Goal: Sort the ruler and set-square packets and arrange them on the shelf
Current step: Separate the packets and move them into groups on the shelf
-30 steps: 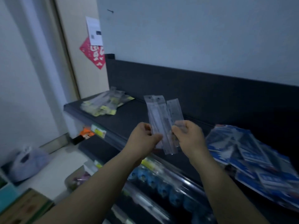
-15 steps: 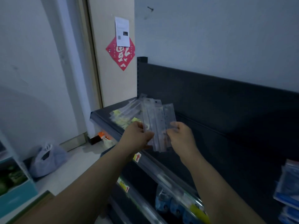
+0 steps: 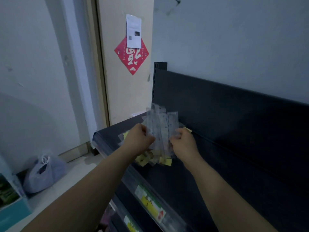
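Both hands hold a fan of clear ruler packets (image 3: 161, 126) upright above the left end of the dark shelf (image 3: 209, 164). My left hand (image 3: 139, 139) grips the fan's left edge. My right hand (image 3: 183, 143) pinches its right edge. Beneath and behind the hands lies a pile of clear packets with yellow labels (image 3: 150, 159) on the shelf top, mostly hidden by the hands and the held fan.
The shelf's dark back panel (image 3: 234, 111) rises behind, with an upright post (image 3: 159, 67) at its left end. A price-label strip (image 3: 150, 203) runs along the front edge. On the floor at left sit a white plastic bag (image 3: 44, 173) and a teal box (image 3: 11, 203). A door (image 3: 127, 77) stands behind.
The view has swung left. My hands have carried the ruler packets leftward along the shelf to the yellow-labelled pile. The blue packets at right have left the view.
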Tool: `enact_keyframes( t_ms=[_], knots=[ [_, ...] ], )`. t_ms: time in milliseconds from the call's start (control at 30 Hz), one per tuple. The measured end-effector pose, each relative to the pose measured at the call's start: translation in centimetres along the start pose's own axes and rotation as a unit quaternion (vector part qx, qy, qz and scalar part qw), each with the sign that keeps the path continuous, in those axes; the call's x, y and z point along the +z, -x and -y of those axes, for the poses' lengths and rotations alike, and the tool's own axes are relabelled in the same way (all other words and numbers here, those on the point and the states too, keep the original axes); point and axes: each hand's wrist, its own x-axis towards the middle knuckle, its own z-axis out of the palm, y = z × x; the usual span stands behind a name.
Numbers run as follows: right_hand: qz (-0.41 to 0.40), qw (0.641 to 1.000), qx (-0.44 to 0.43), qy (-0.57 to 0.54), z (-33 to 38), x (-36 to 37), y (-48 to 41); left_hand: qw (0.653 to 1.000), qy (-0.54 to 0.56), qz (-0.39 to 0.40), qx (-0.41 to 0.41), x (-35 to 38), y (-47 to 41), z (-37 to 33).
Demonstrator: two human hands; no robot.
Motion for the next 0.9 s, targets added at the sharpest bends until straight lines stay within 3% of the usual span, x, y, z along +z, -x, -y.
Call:
enact_keyframes(
  t_ms=[200,367,433,567,800,900],
  knots=[
    [-0.037,0.998,0.0,0.059,0.2,1.6,-1.8,0.992,-0.112,0.009,0.049,-1.3,-4.5,1.8],
    [-0.054,0.975,-0.016,0.214,0.6,2.4,-2.2,0.976,-0.189,0.039,0.099,-2.2,-6.5,3.0],
    [-0.056,0.964,-0.008,0.261,0.6,2.6,-2.1,0.959,-0.251,0.055,0.12,-2.6,-6.8,3.4],
    [-0.082,0.954,-0.017,0.289,0.6,2.7,-1.4,0.888,-0.403,0.011,0.223,-2.9,-6.7,3.3],
    [-0.143,0.924,-0.078,0.347,1.9,0.7,2.2,0.846,-0.327,0.03,0.421,-1.2,-4.6,0.7],
    [-0.183,0.899,-0.058,0.394,1.8,-0.8,4.7,0.845,-0.282,0.078,0.447,0.7,-3.0,-0.4]
  ],
)
